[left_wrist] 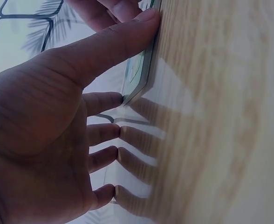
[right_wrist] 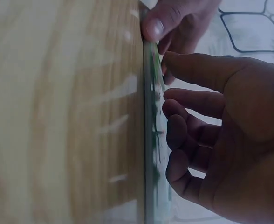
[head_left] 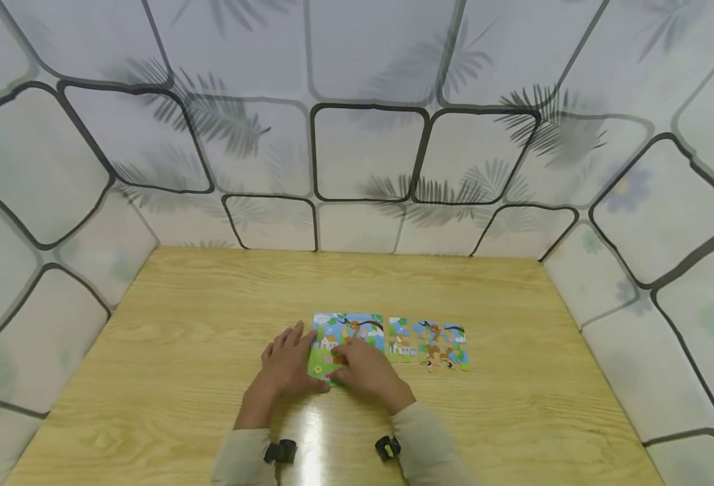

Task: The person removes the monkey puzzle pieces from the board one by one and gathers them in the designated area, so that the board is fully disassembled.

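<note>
Glossy woodgrain table (head_left: 181, 351); both flat, relaxed hands on thin square puzzle board (head_left: 347, 331).

Colourful puzzle board (head_left: 347, 331) lies flat on table.

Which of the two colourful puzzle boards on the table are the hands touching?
The left puzzle board: both the left hand and right hand rest on it. The right puzzle board lies untouched beside it.
</note>
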### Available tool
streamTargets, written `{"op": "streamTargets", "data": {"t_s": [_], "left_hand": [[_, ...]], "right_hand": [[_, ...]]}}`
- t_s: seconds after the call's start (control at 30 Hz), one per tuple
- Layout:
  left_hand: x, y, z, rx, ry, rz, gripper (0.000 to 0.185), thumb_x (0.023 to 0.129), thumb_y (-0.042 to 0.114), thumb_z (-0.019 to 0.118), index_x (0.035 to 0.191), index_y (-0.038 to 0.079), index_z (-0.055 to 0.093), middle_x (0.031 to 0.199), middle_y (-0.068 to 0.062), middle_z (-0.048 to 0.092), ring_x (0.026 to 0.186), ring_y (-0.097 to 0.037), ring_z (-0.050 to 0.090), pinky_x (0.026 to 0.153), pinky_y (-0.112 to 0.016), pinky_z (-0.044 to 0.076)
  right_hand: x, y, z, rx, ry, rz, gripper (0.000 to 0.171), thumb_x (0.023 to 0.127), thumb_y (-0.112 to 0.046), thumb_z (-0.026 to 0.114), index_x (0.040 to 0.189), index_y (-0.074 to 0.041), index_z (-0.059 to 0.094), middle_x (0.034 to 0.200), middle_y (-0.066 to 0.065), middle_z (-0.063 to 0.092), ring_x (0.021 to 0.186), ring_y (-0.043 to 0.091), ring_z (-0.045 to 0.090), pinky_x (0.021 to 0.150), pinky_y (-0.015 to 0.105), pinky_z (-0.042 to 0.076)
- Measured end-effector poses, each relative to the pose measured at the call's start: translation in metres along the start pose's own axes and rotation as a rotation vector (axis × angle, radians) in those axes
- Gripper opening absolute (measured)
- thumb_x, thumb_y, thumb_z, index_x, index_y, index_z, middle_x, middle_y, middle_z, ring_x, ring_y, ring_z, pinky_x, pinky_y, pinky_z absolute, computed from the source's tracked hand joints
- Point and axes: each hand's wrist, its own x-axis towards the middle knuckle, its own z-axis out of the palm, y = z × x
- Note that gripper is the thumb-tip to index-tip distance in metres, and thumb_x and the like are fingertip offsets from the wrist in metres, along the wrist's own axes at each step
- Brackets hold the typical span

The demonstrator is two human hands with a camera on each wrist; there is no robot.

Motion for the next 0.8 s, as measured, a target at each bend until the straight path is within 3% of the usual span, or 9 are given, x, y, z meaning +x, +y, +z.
{"op": "streamTargets", "data": {"t_s": [0.23,0.5,0.8], "left_hand": [[0.000,0.002,0.000,0.010,0.007,-0.002,0.107,0.063,0.052,0.085,0.149,0.010,0.037,0.160,-0.018,0.021,0.145,-0.043,0.020,0.111,-0.068,0.019],[0.000,0.001,0.002,0.018,0.004,-0.009,0.107,0.063,0.053,0.085,0.149,0.011,0.037,0.160,-0.018,0.020,0.145,-0.043,0.020,0.110,-0.068,0.020],[-0.001,0.002,0.000,0.012,0.011,-0.009,0.106,0.063,0.052,0.086,0.148,0.010,0.038,0.160,-0.019,0.021,0.145,-0.043,0.020,0.110,-0.069,0.020]], "right_hand": [[0.003,-0.007,0.005,0.074,0.008,0.079,0.035,0.082,-0.031,0.076,0.111,-0.011,0.069,0.103,0.000,0.067,0.093,0.015,0.061,0.078,0.029,0.053],[0.006,-0.012,0.002,0.131,-0.054,0.127,0.033,0.081,-0.026,0.078,0.107,-0.009,0.066,0.092,-0.003,0.062,0.081,0.010,0.057,0.070,0.026,0.049],[0.007,-0.012,0.002,0.158,-0.038,0.126,0.032,0.080,-0.025,0.080,0.102,-0.011,0.062,0.086,-0.004,0.055,0.075,0.008,0.051,0.066,0.024,0.045]]}}
